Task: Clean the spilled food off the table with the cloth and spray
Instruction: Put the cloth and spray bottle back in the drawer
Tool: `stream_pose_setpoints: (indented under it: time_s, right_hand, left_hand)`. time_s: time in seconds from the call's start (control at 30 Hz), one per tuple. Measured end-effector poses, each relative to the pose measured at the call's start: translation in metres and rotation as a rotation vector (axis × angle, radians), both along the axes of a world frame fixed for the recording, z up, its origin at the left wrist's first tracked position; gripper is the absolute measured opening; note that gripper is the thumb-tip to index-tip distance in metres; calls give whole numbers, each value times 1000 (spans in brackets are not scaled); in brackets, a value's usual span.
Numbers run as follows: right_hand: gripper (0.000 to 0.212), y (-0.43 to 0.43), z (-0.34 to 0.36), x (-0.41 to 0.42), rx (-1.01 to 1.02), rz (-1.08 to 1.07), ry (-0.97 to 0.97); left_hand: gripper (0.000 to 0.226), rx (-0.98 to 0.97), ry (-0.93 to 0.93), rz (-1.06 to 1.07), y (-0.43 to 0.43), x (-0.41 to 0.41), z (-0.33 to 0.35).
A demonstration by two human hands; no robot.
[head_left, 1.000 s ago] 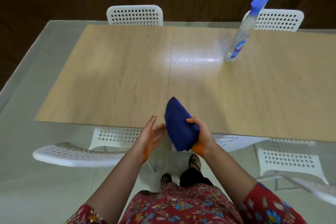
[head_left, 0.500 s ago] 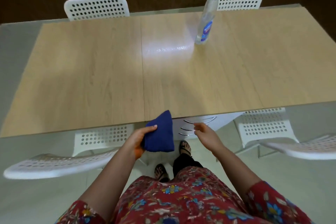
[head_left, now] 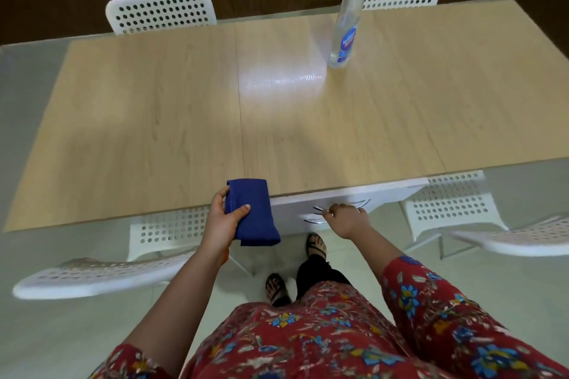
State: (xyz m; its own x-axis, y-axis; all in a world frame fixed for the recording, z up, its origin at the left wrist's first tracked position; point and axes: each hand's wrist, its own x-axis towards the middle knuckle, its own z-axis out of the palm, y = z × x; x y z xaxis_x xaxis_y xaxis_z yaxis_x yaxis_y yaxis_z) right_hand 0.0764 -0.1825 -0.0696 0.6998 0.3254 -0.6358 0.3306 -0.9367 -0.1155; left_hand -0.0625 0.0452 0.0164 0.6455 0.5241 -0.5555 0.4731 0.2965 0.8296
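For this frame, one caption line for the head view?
Left hand holds the folded cloth at the table edge; right hand grips a drawer handle; spray stands far side.

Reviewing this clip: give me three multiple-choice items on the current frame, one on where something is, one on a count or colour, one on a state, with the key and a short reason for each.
1. Where does the spray bottle stand?
A. On the far side of the table
B. On a chair seat
C. On the floor

2. What colour is the cloth?
A. White
B. Dark blue
C. Yellow

3. What is the left hand doing?
A. Resting flat on the table
B. Gripping the spray bottle
C. Holding the folded cloth

Key:
1 A, the bottle stands upright on the table near its far edge.
2 B, it is dark blue throughout.
3 C, thumb and fingers wrap the cloth at the table's near edge, while the right hand is at a metal drawer handle.
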Motion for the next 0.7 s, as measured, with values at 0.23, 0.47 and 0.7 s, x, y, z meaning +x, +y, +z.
stream_pose_setpoints:
  time_s: [0.23, 0.47, 0.7]
  right_hand:
    - [63, -42, 10, -63, -22, -19, 202]
    - [71, -73, 41, -102, 42, -211, 570]
    - [45, -58, 44, -101, 537, -769, 561]
  left_hand:
    - [65, -32, -52, -127, -4, -3, -9]
    - [63, -61, -41, -315, -34, -9, -28]
    - [66, -196, 30, -393, -81, -14, -46]
